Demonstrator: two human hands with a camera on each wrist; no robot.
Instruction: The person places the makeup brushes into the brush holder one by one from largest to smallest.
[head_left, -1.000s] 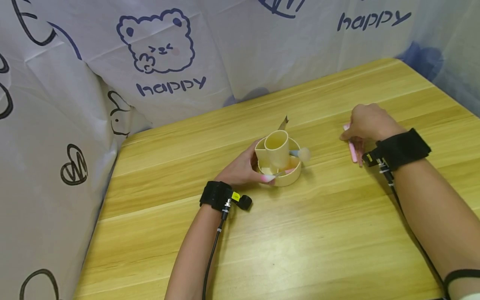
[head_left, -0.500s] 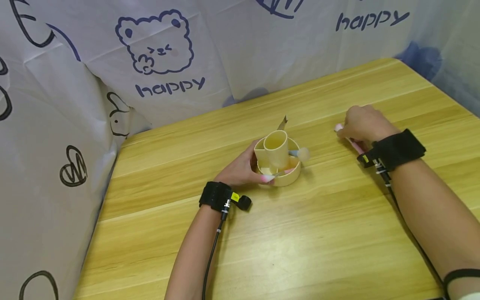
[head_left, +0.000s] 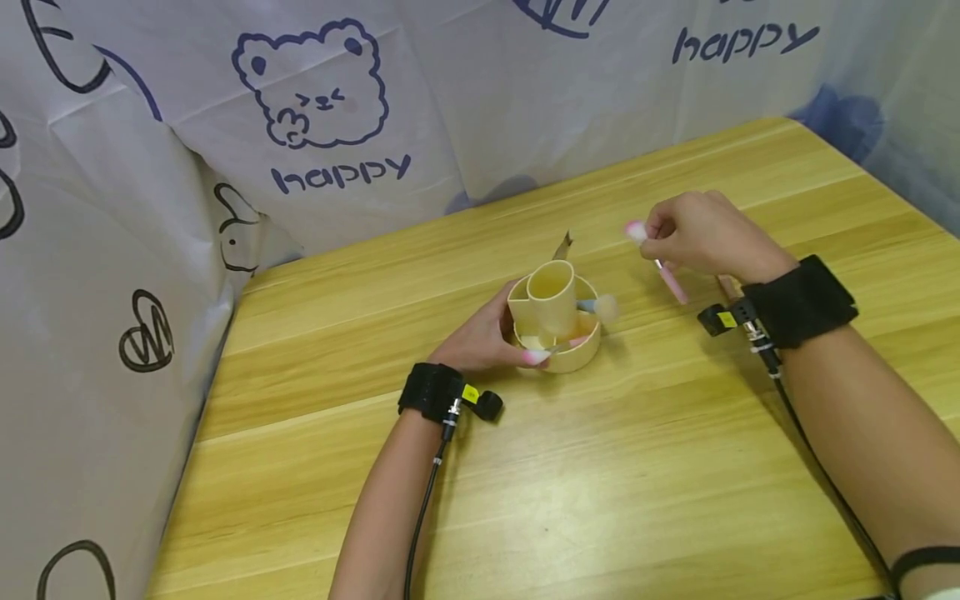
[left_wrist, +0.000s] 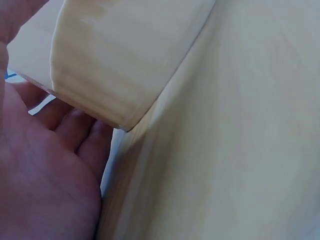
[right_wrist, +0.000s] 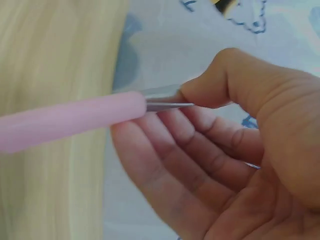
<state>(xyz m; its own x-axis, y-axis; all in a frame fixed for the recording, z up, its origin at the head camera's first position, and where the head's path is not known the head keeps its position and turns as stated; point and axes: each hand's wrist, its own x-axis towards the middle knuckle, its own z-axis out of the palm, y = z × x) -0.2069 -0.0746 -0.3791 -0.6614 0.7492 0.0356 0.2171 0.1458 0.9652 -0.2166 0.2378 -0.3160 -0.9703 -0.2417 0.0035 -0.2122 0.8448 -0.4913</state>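
My left hand (head_left: 480, 337) grips the side of a cream round organizer (head_left: 573, 358) with a tall cup in its middle. Its curved wall (left_wrist: 115, 55) fills the top of the left wrist view, fingers beneath and behind it. One brush with a pale round head (head_left: 607, 309) leans out on the right. Another, with a pink-and-white tip (head_left: 535, 357), lies over the front rim by my thumb. To the right, my right hand (head_left: 712, 233) pinches a makeup brush (head_left: 673, 285) near its metal collar. Its pink handle (right_wrist: 70, 117) points away from the palm in the right wrist view.
Behind the organizer a dark-tipped thin object (head_left: 562, 247) sticks up, partly hidden. The wood-grain table (head_left: 637, 467) extends around both hands. A white printed cloth (head_left: 450, 100) hangs along its back and left edges.
My right hand has lifted the pink brush off the table and brought it left toward the organizer, its bristle end now to the upper left. The left hand and organizer have stayed put.
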